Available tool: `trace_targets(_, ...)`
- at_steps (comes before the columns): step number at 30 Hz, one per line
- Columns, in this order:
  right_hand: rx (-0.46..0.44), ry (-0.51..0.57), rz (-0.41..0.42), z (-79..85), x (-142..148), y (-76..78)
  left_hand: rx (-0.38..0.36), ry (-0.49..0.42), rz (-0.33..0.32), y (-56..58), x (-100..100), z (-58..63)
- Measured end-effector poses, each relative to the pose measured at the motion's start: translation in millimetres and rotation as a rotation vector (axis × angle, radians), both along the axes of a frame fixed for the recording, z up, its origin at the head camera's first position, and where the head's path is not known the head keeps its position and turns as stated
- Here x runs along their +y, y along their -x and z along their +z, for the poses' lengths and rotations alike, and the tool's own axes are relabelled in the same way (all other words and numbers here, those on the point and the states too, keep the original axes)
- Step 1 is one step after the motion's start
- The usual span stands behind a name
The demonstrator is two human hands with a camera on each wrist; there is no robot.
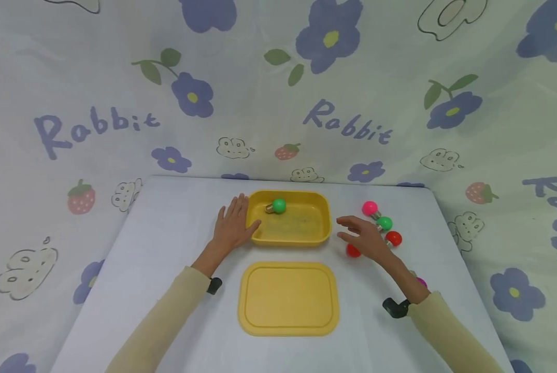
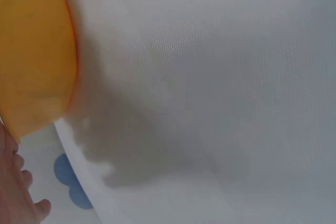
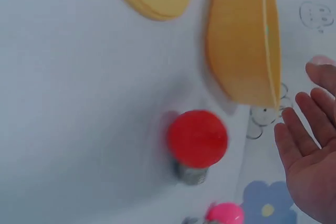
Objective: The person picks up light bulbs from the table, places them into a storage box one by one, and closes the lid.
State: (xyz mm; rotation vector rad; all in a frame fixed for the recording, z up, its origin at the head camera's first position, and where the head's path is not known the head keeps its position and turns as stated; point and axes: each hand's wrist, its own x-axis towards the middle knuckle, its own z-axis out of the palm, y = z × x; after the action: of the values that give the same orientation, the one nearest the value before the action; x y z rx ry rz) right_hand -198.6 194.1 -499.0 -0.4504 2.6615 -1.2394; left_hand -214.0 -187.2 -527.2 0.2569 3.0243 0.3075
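My left hand [image 1: 230,228] rests against the left side of a yellow plastic box [image 1: 289,243], its fingers straight and spread along the rim. Inside the box lies a green toy light bulb [image 1: 279,205] with a metallic screw base. To the right of the box my right hand [image 1: 366,239] hovers with bent fingers apart and nothing between them. A red bulb [image 3: 198,139] is below it, partly covered by the hand in the head view. Past the right hand lie a pink bulb [image 1: 370,208], another green bulb [image 1: 385,223] and a second red bulb [image 1: 394,238].
In front of the box a flat yellow lid [image 1: 287,298] lies on the white table [image 1: 166,217]. A purple bulb [image 1: 422,282] is partly hidden by the right wrist. Behind the table hangs a patterned cloth [image 1: 241,93] with flowers and lettering.
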Motion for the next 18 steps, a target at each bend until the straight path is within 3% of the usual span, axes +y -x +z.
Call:
trace_targets(8,0.026,0.026,-0.052,-19.5,32.1,-23.5,-0.004,-0.025,-0.001,-0.6,0.7,1.0)
trace_targets(18,-0.078,-0.043,-0.127,-36.9,51.5,-25.1,-0.013,-0.025,-0.012,1.3,0.0,0.7)
